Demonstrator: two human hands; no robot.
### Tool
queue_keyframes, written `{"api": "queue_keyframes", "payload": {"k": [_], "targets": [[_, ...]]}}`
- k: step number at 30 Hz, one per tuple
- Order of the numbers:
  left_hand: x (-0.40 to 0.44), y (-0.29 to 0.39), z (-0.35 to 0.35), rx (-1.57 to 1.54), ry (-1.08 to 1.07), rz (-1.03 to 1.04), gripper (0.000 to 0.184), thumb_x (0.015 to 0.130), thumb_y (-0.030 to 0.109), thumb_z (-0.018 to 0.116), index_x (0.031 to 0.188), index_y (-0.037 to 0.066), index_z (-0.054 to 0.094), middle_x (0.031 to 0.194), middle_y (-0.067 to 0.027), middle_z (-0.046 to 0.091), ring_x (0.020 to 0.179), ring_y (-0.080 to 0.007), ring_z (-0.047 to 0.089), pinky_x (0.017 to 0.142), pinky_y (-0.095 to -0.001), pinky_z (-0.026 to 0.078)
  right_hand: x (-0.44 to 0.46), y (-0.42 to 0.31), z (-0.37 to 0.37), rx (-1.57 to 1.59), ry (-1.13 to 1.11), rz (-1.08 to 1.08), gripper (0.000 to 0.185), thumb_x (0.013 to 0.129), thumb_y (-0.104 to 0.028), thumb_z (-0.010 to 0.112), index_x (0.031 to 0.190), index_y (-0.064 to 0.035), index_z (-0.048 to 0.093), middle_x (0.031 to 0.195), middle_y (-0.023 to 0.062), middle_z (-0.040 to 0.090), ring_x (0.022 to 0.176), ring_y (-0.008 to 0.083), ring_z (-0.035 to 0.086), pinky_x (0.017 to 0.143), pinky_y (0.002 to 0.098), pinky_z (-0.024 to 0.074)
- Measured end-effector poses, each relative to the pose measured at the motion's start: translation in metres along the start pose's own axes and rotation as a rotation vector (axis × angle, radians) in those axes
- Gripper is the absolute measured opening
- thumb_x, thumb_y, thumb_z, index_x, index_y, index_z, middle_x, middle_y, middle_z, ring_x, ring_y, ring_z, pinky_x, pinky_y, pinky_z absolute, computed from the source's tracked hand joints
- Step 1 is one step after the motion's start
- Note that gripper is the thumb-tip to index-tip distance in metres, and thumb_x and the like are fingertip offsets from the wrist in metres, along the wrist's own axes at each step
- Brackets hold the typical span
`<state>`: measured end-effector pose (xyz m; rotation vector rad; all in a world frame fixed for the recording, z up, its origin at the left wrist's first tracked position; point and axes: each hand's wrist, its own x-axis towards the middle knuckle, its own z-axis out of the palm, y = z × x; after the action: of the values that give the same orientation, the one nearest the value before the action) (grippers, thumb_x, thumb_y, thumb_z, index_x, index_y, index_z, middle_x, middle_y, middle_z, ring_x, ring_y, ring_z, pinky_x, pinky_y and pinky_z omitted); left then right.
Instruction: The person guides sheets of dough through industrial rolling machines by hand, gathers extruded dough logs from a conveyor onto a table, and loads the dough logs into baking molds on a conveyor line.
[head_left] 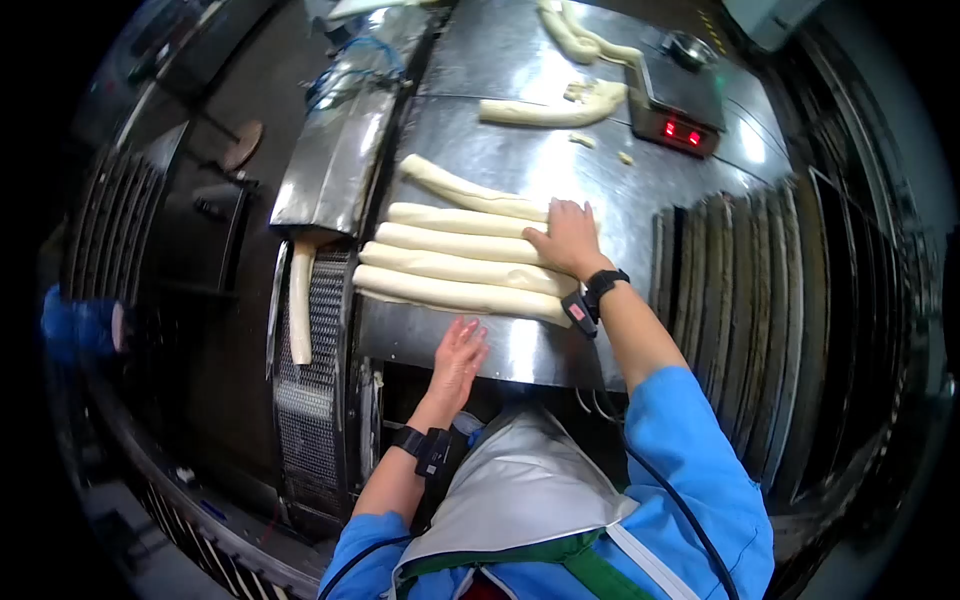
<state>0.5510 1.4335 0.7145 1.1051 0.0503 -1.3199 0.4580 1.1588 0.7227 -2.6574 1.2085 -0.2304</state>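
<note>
Several long pale dough rolls (460,265) lie side by side on the metal table (520,350); the farthest one slants away from the others at its left end. My right hand (570,238) rests on the right ends of the upper rolls, its fingers pointing away from me. Near the table's front edge, just below the nearest roll, my left hand (461,355) is held with fingers apart and nothing in it. Another dough strip (301,310) lies on the mesh conveyor (312,400) at the left.
A scale (680,100) with red digits and a metal bowl (690,50) stands at the back right. More dough (550,112) and small scraps (582,140) lie beside it. Stacked trays (740,320) stand at the right. A metal machine housing (340,150) covers the conveyor's far end.
</note>
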Motion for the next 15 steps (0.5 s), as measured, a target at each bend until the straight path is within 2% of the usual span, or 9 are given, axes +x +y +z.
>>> {"api": "queue_keyframes", "payload": {"k": [3, 5, 6, 7, 9, 10, 12, 14, 15], "targets": [[-0.003, 0.001, 0.007, -0.074, -0.027, -0.007, 0.071, 0.091, 0.007, 0.059, 0.148, 0.006, 0.017, 0.145, -0.0118, 0.032, 0.127, -0.0245, 0.043, 0.102, -0.0356, 0.039, 0.007, -0.012, -0.009, 0.050, -0.122, -0.028, 0.069, 0.081, -0.047, 0.059, 0.125, 0.0055, 0.047, 0.114, 0.0207, 0.057, 0.111, 0.0364, 0.050, 0.105, 0.0468, 0.0300], [0.000, 0.007, 0.003, -0.119, 0.037, 0.004, 0.067, 0.088, 0.002, 0.059, 0.145, 0.005, 0.025, 0.143, -0.0121, 0.036, 0.125, -0.0245, 0.044, 0.102, -0.0357, 0.039, 0.006, -0.019, -0.016, 0.097, -0.233, -0.024, 0.063, 0.083, -0.042, 0.058, 0.125, 0.0039, 0.047, 0.113, 0.0203, 0.057, 0.108, 0.0354, 0.050, 0.099, 0.0466, 0.0330], [0.007, 0.010, -0.009, 0.020, 0.094, 0.079, 0.064, 0.086, -0.001, 0.059, 0.143, 0.004, 0.029, 0.140, -0.0116, 0.040, 0.124, -0.0242, 0.046, 0.101, -0.0354, 0.040, 0.001, -0.014, -0.003, 0.120, -0.082, -0.110, 0.060, 0.084, -0.038, 0.058, 0.126, 0.0022, 0.046, 0.110, 0.0196, 0.057, 0.103, 0.0341, 0.051, 0.093, 0.0456, 0.0351], [0.012, 0.015, -0.020, 0.160, 0.149, 0.147, 0.062, 0.084, -0.004, 0.058, 0.141, 0.002, 0.034, 0.137, -0.0110, 0.044, 0.123, -0.0240, 0.047, 0.101, -0.0351, 0.040, -0.004, -0.015, -0.004, 0.115, -0.093, -0.115, 0.064, 0.085, -0.040, 0.056, 0.132, 0.0004, 0.042, 0.123, 0.0222, 0.052, 0.115, 0.0367, 0.047, 0.102, 0.0482, 0.0298], [0.026, 0.033, -0.062, 0.479, 0.372, 0.499, 0.058, 0.075, -0.010, 0.056, 0.131, -0.001, 0.046, 0.127, -0.0101, 0.051, 0.119, -0.0227, 0.050, 0.096, -0.0327, 0.043, -0.023, -0.018, 0.020, -0.089, -0.005, -0.149, 0.071, 0.086, -0.044, 0.055, 0.139, -0.0010, 0.035, 0.140, 0.0252, 0.037, 0.130, 0.0419, 0.033, 0.110, 0.0525, 0.0186], [0.026, 0.055, -0.077, 0.605, 0.471, 0.704, 0.057, 0.073, -0.007, 0.055, 0.129, -0.002, 0.046, 0.129, -0.0140, 0.051, 0.118, -0.0253, 0.050, 0.099, -0.0341, 0.041, -0.036, -0.028, 0.015, -0.053, -0.064, -0.177, 0.074, 0.086, -0.047, 0.055, 0.141, -0.0025, 0.033, 0.145, 0.0255, 0.029, 0.134, 0.0437, 0.025, 0.111, 0.0549, 0.0126], [0.009, 0.098, -0.117, 1.164, 0.818, 0.832, 0.060, 0.075, 0.000, 0.057, 0.132, -0.004, 0.041, 0.134, -0.0224, 0.045, 0.127, -0.0353, 0.040, 0.109, -0.0420, 0.030, -0.064, -0.056, -0.007, -0.047, -0.207, -0.262, 0.084, 0.082, -0.057, 0.056, 0.144, -0.0064, 0.030, 0.150, 0.0267, 0.019, 0.139, 0.0462, 0.013, 0.111, 0.0598, 0.0059], [0.000, 0.120, -0.179, 1.454, 1.023, 0.753, 0.067, 0.079, 0.009, 0.064, 0.138, -0.001, 0.035, 0.144, -0.0239, 0.032, 0.136, -0.0380, 0.026, 0.112, -0.0445, 0.024, -0.075, -0.058, -0.002, -0.016, -0.185, -0.323, 0.092, 0.077, -0.064, 0.058, 0.145, -0.0082, 0.029, 0.149, 0.0273, 0.020, 0.139, 0.0460, 0.013, 0.110, 0.0614, 0.0055], [-0.005, 0.128, -0.195, 1.506, 1.146, 0.590, 0.063, 0.079, 0.014, 0.066, 0.135, -0.001, 0.040, 0.136, -0.0242, 0.043, 0.128, -0.0385, 0.039, 0.105, -0.0447, 0.034, -0.075, -0.060, -0.004, -0.008, -0.182, -0.331, 0.095, 0.076, -0.065, 0.059, 0.145, -0.0081, 0.029, 0.149, 0.0274, 0.020, 0.139, 0.0462, 0.014, 0.111, 0.0608, 0.0059]]}}
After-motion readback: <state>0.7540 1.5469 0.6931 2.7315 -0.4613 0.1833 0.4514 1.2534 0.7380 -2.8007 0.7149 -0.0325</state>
